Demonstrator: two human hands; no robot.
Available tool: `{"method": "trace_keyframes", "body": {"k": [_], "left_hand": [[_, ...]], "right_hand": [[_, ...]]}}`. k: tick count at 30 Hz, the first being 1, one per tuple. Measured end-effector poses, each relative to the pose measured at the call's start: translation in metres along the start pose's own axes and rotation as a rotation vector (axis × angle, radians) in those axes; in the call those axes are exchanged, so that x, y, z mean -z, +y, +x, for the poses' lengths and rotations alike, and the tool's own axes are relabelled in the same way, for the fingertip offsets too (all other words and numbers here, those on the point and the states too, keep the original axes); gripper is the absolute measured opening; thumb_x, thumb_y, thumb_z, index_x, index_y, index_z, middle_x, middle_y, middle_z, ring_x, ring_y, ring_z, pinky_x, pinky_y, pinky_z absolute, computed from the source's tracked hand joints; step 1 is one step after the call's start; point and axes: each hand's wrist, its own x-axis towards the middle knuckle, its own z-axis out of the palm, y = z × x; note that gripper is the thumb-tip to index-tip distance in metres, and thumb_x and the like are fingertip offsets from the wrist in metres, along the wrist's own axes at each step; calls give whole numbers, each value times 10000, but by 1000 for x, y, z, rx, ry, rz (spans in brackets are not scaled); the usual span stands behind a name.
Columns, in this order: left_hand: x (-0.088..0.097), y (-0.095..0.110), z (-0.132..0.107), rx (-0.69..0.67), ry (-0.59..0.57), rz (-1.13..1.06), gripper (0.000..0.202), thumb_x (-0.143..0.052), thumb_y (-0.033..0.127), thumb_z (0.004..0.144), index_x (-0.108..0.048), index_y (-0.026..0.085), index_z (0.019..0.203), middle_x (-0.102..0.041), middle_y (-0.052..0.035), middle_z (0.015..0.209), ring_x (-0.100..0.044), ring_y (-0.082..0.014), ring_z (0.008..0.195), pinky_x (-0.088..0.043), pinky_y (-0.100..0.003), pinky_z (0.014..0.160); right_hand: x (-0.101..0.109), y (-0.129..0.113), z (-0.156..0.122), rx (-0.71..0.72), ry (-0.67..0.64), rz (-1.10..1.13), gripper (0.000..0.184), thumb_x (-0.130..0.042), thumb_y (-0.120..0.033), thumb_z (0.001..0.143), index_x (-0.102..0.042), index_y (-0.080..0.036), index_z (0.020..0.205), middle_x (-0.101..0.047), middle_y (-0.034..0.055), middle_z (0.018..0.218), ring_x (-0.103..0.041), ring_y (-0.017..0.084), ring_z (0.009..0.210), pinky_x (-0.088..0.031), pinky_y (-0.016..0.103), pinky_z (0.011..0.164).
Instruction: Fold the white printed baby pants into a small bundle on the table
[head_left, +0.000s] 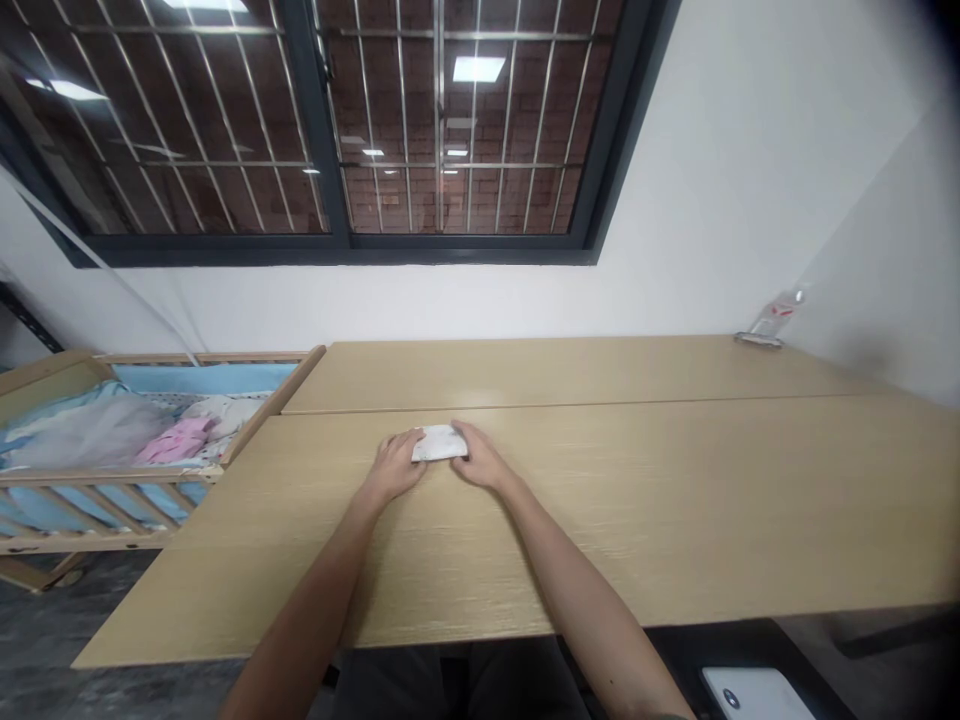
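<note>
A small white oblong thing [439, 443] with rounded edges and faint grey marks lies at the middle of the wooden table [675, 500]; its exact kind is too small to tell. From its left end my left hand [397, 466] grips it, with the fingers at the far edge and the thumb at the near side. My right hand [482, 460] closes on the opposite end in the same way. Both forearms reach in over the near edge of the table.
Beyond a seam, a second board [525, 372] runs along the wall. A clear bottle [776, 315] leans at the back right corner beside a dark flat item. Left of the table stands a wooden crib [112, 540] with bedding. A white phone [756, 692] lies low at the right.
</note>
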Motion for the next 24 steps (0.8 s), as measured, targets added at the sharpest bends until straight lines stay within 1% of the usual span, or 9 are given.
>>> {"method": "trace_keyframes", "body": {"k": [3, 6, 8, 10, 13, 15, 18, 22, 24], "left_hand": [[3, 0, 3, 36, 80, -54, 300, -563, 292, 899, -653, 220, 1176, -695, -111, 1268, -580, -293, 1255, -363, -484, 1131], [7, 3, 5, 95, 168, -129, 267, -557, 385, 919, -652, 212, 1099, -715, -117, 1168, -619, -300, 1181, -427, -474, 1067], [9, 6, 6, 133, 198, -202, 320, -546, 433, 928, -611, 204, 1141, -725, -112, 1119, -670, -276, 1084, -503, -421, 960], [10, 10, 5, 166, 195, -279, 401, -541, 456, 931, -540, 191, 1232, -742, -92, 1024, -715, -238, 928, -549, -348, 794], [11, 14, 2, 200, 137, -354, 512, -554, 463, 921, -442, 163, 1321, -734, -35, 812, -707, -202, 700, -511, -280, 610], [10, 15, 0, 209, 72, -370, 539, -552, 453, 917, -412, 156, 1344, -711, 0, 717, -685, -193, 624, -487, -270, 576], [9, 15, -3, 218, -26, -338, 572, -562, 429, 903, -393, 152, 1374, -682, 25, 661, -680, -201, 623, -485, -286, 605], [11, 14, -5, 249, -108, -207, 654, -641, 428, 844, -421, 152, 1394, -681, -2, 719, -689, -237, 702, -463, -318, 654], [13, 15, -5, 256, -139, -145, 633, -648, 440, 839, -454, 161, 1373, -694, -25, 772, -690, -252, 731, -447, -325, 655]], "right_hand": [[-4, 2, 3, -30, 82, 170, 659, -601, -139, 732, -511, -171, 1384, -644, 147, 1315, -603, 287, 1204, -446, 482, 1063], [-3, -3, 5, -134, 141, 442, 538, -631, -224, 779, -517, -205, 1304, -715, 72, 1078, -678, 226, 940, -536, 402, 875], [-1, -9, 7, -217, 189, 617, 474, -655, -304, 797, -511, -218, 1240, -712, 24, 936, -673, 201, 822, -540, 356, 776], [2, -14, 9, -292, 242, 742, 469, -697, -357, 780, -502, -230, 1188, -690, -15, 839, -659, 189, 762, -526, 325, 720], [6, -20, 11, -404, 334, 818, 550, -782, -424, 719, -490, -244, 1149, -656, -49, 759, -641, 180, 697, -506, 297, 661], [7, -21, 11, -452, 380, 823, 607, -822, -462, 683, -478, -245, 1134, -660, -44, 767, -652, 184, 709, -514, 298, 662], [4, -16, 11, -452, 403, 787, 632, -826, -502, 678, -466, -241, 1127, -695, 10, 890, -687, 199, 823, -547, 322, 737], [-5, -3, 9, -404, 354, 595, 595, -790, -521, 707, -482, -238, 1132, -662, 89, 1153, -683, 195, 929, -568, 352, 815], [-8, 2, 8, -374, 315, 516, 571, -775, -495, 726, -485, -233, 1142, -642, 105, 1196, -680, 200, 963, -574, 372, 845]]}}
